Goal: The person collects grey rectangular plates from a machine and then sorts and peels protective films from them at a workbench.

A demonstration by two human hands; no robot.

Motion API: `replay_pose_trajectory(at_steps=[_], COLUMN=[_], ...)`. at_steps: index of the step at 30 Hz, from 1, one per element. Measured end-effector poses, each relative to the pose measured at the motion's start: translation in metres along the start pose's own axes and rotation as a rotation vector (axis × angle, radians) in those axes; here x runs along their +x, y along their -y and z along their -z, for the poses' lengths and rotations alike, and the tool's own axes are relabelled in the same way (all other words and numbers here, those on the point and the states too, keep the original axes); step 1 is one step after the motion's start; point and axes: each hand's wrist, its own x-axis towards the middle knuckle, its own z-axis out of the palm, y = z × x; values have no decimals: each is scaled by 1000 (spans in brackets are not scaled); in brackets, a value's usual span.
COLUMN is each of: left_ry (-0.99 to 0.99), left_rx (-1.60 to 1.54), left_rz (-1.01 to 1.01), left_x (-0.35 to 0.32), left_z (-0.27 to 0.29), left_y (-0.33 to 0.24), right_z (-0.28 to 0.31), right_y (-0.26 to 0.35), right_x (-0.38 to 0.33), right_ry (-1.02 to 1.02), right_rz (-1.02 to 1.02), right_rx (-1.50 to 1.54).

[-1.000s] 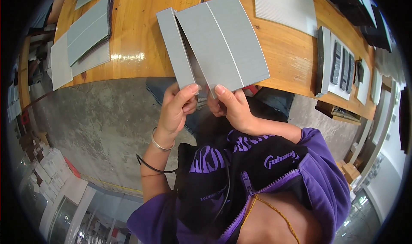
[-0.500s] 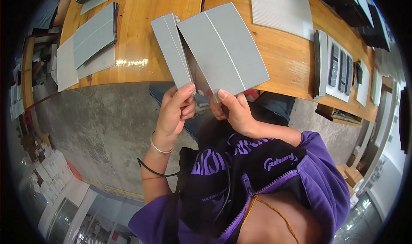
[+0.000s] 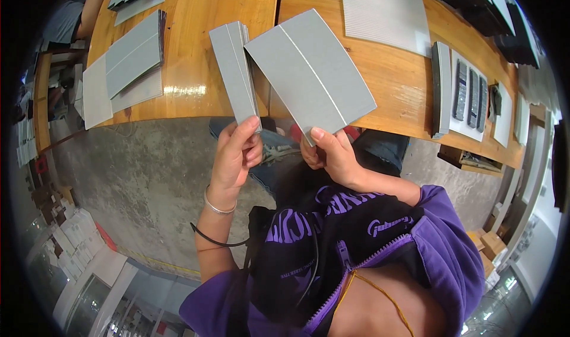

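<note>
My left hand (image 3: 233, 153) pinches the lower end of a thin stack of narrow grey card strips (image 3: 231, 70), thumb on top. Slightly fanned layers show along the stack's right edge. In my right hand (image 3: 333, 156) is a wider grey card (image 3: 323, 76), gripped at its lower corner between thumb and fingers. A pale line runs lengthwise down that card. Its upper left corner lies close beside the strips; whether they touch, I cannot tell. Both are held up over the near edge of the wooden table (image 3: 196, 52).
On the left, a stack of grey cards (image 3: 133, 61) rests on pale sheets (image 3: 97, 99). A ribbed whitish sheet (image 3: 386, 16) lies at the back right. Further right are an upright grey stack (image 3: 440, 91) and dark strips (image 3: 473, 97) on a white board. Another person's arm (image 3: 92, 10) shows far left.
My left hand has moved a little left, and the lower ends of the strips and the wide card are further apart. The wide card has shifted slightly down and right.
</note>
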Motion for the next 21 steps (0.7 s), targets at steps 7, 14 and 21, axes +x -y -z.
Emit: replay_pose_trajectory(at_steps=[7, 14, 21], left_ry=[78, -8, -46], left_rx=[28, 213, 113], left_rz=[-77, -129, -169], left_x=[-1, -3, -3], left_z=[8, -6, -7], left_y=[5, 4, 8], right_z=[9, 18, 23], right_y=[2, 9, 13], right_x=[-3, -12, -23], right_ry=[8, 21, 21], right_rz=[-63, -102, -100], right_rx=[-40, 0, -22])
